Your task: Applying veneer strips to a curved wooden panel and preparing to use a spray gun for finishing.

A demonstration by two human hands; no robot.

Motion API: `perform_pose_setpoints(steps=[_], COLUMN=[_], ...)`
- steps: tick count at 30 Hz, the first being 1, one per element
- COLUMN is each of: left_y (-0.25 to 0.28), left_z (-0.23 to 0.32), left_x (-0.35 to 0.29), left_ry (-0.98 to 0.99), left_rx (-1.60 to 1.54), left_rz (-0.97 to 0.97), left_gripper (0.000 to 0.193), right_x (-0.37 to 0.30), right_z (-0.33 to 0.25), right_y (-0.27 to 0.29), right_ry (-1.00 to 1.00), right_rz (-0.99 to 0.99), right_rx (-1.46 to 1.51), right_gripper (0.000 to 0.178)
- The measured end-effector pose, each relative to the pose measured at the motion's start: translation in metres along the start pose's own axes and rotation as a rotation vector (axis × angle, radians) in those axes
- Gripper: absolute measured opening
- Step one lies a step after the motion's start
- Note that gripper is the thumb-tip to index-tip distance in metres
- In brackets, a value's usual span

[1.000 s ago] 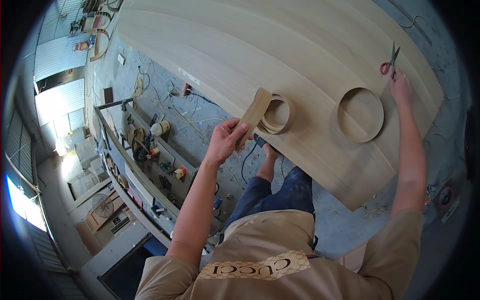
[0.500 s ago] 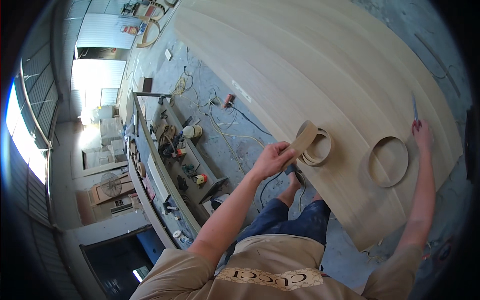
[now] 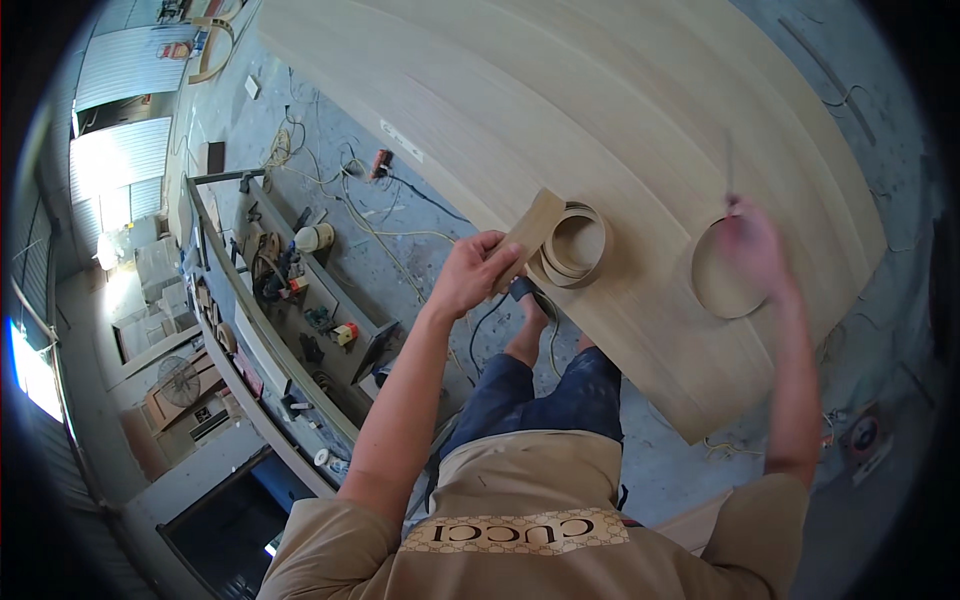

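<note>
One coil of wood-coloured strip (image 3: 587,272) stands on its edge at the centre of the frame, its free end lifting toward the left hand (image 3: 474,277). That hand grips the free end, thumb on top, fingers beneath. Right hand (image 3: 755,248), right of centre, motion-blurred: holds scissors (image 3: 729,165) by the handles, blade pointing up the frame. It is over the upper right of a separate round band (image 3: 697,280).

Versus half a second ago: right hand and scissors have shifted inward, from right of the band to over it; left hand keeps its grip.

Surface: large pale wood-grain panel (image 3: 640,130), filling the upper right. Blue-grey floor (image 3: 645,455) below it. Left of frame: metal-framed bench, white bucket (image 3: 312,238), fan (image 3: 179,382).
</note>
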State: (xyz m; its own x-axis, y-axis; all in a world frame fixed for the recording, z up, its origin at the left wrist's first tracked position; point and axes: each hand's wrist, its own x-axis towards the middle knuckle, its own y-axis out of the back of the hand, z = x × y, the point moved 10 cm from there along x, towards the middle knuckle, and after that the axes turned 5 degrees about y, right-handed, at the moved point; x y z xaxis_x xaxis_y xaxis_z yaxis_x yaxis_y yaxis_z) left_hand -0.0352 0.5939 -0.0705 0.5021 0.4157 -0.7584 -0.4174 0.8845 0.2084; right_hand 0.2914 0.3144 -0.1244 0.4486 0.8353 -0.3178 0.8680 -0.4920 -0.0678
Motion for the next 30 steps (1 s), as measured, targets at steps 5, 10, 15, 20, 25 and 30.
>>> perform_pose_setpoints(steps=[5, 10, 15, 20, 25, 30], left_y=[0.000, -0.001, -0.001, -0.002, -0.005, -0.003], left_z=[-0.002, -0.004, 0.002, 0.006, 0.008, 0.007], left_x=[0.005, 0.009, 0.008, 0.004, 0.002, 0.002], left_ry=[0.032, 0.041, 0.004, -0.003, -0.049, -0.058], left_rx=[-0.017, -0.018, -0.027, 0.029, 0.061, 0.120], left_rz=[-0.008, -0.001, 0.017, -0.016, -0.068, -0.080], left_gripper=[0.032, 0.033, 0.032, 0.036, 0.038, 0.037], right_x=[-0.062, -0.055, -0.019, 0.006, 0.019, 0.020], right_z=[0.016, 0.027, 0.015, 0.002, -0.005, -0.012], right_y=[-0.162, -0.224, -0.248, -0.258, -0.259, -0.254], right_ry=[-0.319, -0.248, -0.089, -0.019, -0.009, 0.023], right_rz=[-0.349, -0.498, -0.499, -0.553, -0.592, -0.597], right_rx=[0.055, 0.039, 0.192, 0.205, 0.139, 0.067], right_gripper=[0.041, 0.043, 0.045, 0.050, 0.050, 0.040])
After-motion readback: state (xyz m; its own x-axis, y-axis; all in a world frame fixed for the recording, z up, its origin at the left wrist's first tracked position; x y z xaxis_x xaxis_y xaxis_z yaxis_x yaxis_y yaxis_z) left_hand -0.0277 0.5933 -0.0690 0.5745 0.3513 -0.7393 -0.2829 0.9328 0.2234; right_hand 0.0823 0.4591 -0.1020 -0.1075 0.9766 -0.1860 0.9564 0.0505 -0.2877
